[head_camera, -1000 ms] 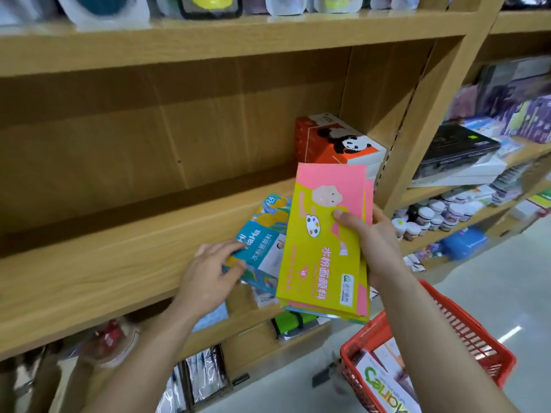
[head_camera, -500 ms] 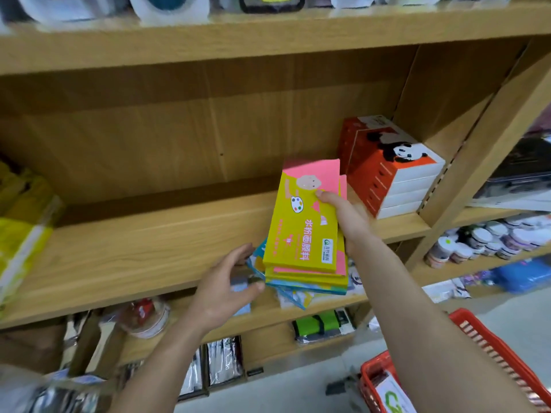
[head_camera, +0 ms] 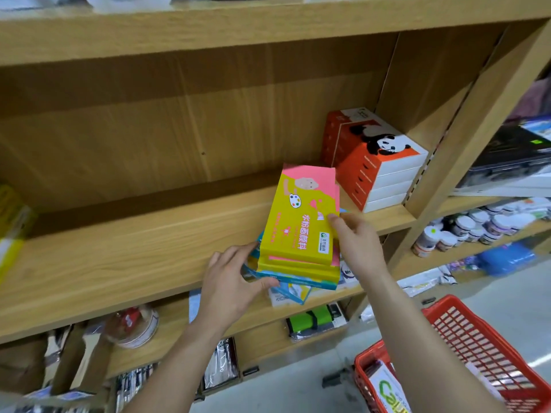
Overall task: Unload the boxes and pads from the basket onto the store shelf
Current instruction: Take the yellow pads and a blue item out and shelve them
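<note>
Your right hand (head_camera: 354, 239) pinches the yellow pad (head_camera: 298, 231) by its edge while your left hand (head_camera: 229, 281) grips the blue pads (head_camera: 290, 280) beneath it on the shelf (head_camera: 119, 257).

Shelf (head_camera: 119, 257): pale oak-toned wood with fine lengthwise grain. Top box (head_camera: 301, 222): yellow ground, pink upper band and pink side edge, pink lettering, a cartoon face, a white palette dotted in several colours, and a small green-and-white label. Teal boxes (head_camera: 293, 280) beneath it: teal-blue with white and yellow patches. Panda boxes (head_camera: 375, 156): orange-red faces, white ends, and a black-and-white panda on the lid. Basket (head_camera: 477, 347): red plastic with open lattice walls. Pad (head_camera: 390, 391) in the basket: white with green lettering. Jars (head_camera: 477, 228): white and dark lids, print too blurred to read. Blue pack (head_camera: 507, 257): plain bright blue. Case (head_camera: 313, 318) on the lower shelf: green with black bands. Left-edge pack (head_camera: 12, 228): yellow, blurred. Floor (head_camera: 298, 391): pale grey.
</note>
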Demonstrator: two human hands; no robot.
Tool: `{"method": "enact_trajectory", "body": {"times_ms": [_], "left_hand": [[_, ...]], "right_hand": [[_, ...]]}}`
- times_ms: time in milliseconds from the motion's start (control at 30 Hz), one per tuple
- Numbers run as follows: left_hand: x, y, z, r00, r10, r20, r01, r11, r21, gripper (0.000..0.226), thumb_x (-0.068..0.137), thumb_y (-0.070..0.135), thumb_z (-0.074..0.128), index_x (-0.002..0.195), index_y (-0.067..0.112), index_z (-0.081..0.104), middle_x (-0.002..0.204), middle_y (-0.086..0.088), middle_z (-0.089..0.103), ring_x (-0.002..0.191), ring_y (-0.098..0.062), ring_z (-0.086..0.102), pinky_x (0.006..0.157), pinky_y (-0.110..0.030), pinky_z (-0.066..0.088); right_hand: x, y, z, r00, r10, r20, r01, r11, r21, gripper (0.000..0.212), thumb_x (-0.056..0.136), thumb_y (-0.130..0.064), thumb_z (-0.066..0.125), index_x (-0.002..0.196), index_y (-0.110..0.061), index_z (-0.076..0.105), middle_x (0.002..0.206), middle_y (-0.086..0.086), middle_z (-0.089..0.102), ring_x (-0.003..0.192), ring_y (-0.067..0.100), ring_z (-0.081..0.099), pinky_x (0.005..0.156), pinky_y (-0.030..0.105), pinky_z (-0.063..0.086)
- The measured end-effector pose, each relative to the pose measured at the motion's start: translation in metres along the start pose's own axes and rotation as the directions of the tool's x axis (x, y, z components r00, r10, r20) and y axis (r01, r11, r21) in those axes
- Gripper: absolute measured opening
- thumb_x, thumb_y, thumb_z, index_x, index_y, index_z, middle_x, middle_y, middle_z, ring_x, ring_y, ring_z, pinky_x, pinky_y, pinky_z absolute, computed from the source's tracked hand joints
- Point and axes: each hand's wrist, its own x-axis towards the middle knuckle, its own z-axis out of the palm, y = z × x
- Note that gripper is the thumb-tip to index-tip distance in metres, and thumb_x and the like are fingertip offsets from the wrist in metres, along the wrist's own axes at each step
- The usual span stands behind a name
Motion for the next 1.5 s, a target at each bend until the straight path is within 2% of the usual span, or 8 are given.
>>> {"method": "enact_trajectory", "body": {"times_ms": [200, 333, 533, 633, 800, 967, 1300, 1500], "left_hand": [[0.013, 0.008, 0.022, 0.995, -0.072, -0.068, 0.064, 0.991, -0.114, 0.064, 0.06, 0.042, 0.092, 0.117, 0.02, 0.074, 0.097, 0.003, 0.068, 0.089, -0.024, 0.063, 0.074, -0.03, 0.044], [0.029, 0.022, 0.036, 0.998, -0.055, -0.001, 0.055, 0.992, -0.116, 0.067, 0.062, 0.041, 0.092, 0.12, 0.019, 0.069, 0.1, 0.004, 0.064, 0.085, -0.022, 0.065, 0.078, -0.034, 0.052], [0.063, 0.03, 0.053, 0.999, -0.035, 0.011, 0.033, 0.994, 0.106, 0.096, 0.058, 0.081, 0.064, 0.137, 0.028, 0.051, 0.128, 0.002, 0.065, 0.116, -0.024, 0.058, 0.091, -0.039, 0.05], [0.089, 0.035, 0.066, 0.998, -0.047, 0.029, 0.045, 0.997, 0.069, 0.098, 0.067, 0.072, 0.071, 0.149, 0.031, 0.036, 0.131, -0.008, 0.064, 0.12, -0.029, 0.058, 0.088, -0.037, 0.049], [0.125, 0.047, 0.08, 0.996, -0.024, 0.08, 0.018, 0.997, 0.076, 0.102, 0.062, 0.074, 0.073, 0.147, 0.033, 0.034, 0.123, -0.011, 0.066, 0.113, -0.028, 0.061, 0.082, -0.034, 0.05], [0.129, 0.043, 0.083, 0.991, -0.05, 0.126, 0.044, 0.998, 0.051, 0.102, 0.064, 0.076, 0.065, 0.15, 0.034, 0.031, 0.128, -0.009, 0.061, 0.122, -0.026, 0.056, 0.094, -0.039, 0.051], [0.136, 0.041, 0.076, 0.958, -0.061, 0.281, 0.073, 0.997, -0.034, 0.097, 0.085, 0.063, 0.064, 0.161, 0.03, 0.014, 0.148, -0.015, 0.047, 0.142, -0.024, 0.035, 0.11, -0.036, 0.037], [0.081, 0.046, 0.057, 0.997, 0.064, 0.047, -0.062, 0.997, -0.045, 0.054, 0.088, 0.051, 0.06, 0.137, 0.029, 0.057, 0.13, 0.004, 0.064, 0.122, -0.018, 0.052, 0.096, -0.033, 0.043]], "right_hand": [[-0.015, 0.018, 0.003, 0.999, -0.037, 0.031, 0.035, 0.999, 0.034, 0.029, 0.083, -0.058, 0.059, 0.111, -0.06, 0.066, 0.099, -0.031, 0.076, 0.096, -0.007, 0.069, 0.086, 0.029, 0.053], [0.03, 0.011, -0.005, 0.998, -0.007, 0.068, -0.002, 0.992, 0.128, 0.04, 0.103, -0.038, 0.06, 0.142, -0.029, 0.062, 0.134, -0.008, 0.069, 0.129, 0.015, 0.061, 0.107, 0.043, 0.05], [0.028, 0.039, -0.018, 0.992, -0.086, -0.091, 0.088, 0.996, 0.027, 0.046, 0.103, -0.048, 0.049, 0.144, -0.028, 0.057, 0.126, -0.024, 0.066, 0.109, -0.008, 0.062, 0.081, 0.011, 0.046], [0.013, 0.059, -0.018, 0.983, -0.111, -0.146, 0.103, 0.993, -0.063, 0.05, 0.098, -0.038, 0.053, 0.148, -0.037, 0.049, 0.117, -0.033, 0.065, 0.106, -0.004, 0.065, 0.084, 0.019, 0.049], [0.023, 0.066, -0.016, 0.986, -0.1, -0.131, 0.067, 0.969, -0.238, 0.07, 0.088, -0.04, 0.048, 0.157, -0.027, 0.044, 0.127, 0.002, 0.07, 0.118, 0.022, 0.06, 0.095, 0.039, 0.053], [0.031, 0.067, -0.013, 0.989, -0.136, -0.063, 0.104, 0.927, -0.361, 0.072, 0.091, -0.036, 0.054, 0.159, -0.018, 0.04, 0.153, 0.003, 0.053, 0.132, 0.009, 0.029, 0.113, 0.039, 0.041], [0.031, 0.062, -0.011, 0.995, -0.099, -0.021, 0.083, 0.916, -0.392, 0.076, 0.094, -0.038, 0.057, 0.163, -0.022, 0.031, 0.159, 0.002, 0.041, 0.146, 0.016, 0.021, 0.12, 0.048, 0.03], [0.011, 0.064, -0.036, 0.99, -0.141, -0.008, 0.119, 0.863, -0.491, 0.063, 0.098, -0.029, 0.063, 0.156, -0.012, 0.044, 0.155, 0.008, 0.052, 0.143, 0.033, 0.036, 0.115, 0.046, 0.034]]}}
